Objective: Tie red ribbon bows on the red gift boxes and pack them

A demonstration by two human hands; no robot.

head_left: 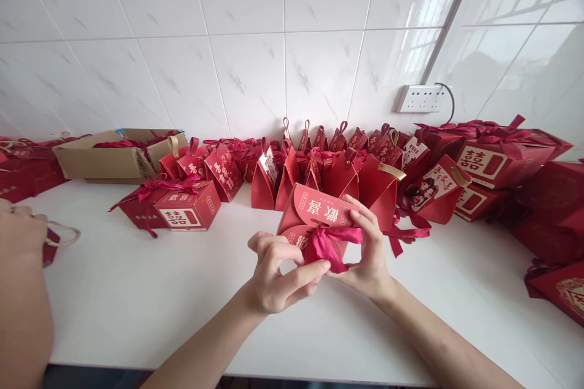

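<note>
A red gift box (296, 203) with pale lettering and a magenta ribbon bow (331, 246) is held up over the white table, tilted towards the camera. My right hand (371, 255) grips the box along its right side, fingers at the top edge and thumb near the bow. The fingers of my left hand (283, 273) are bent at the bow's lower left, with the index fingertip against the ribbon. Whether that hand pinches the ribbon is hard to see, but its fingertips press together there.
Red boxes (187, 209) and peaked red bags (225, 173) line the back of the white table (182, 292). An open cardboard box (98, 161) stands back left. At far left another person's hand (20, 237) is near a corded red bag. A power strip (422, 99) is on the wall.
</note>
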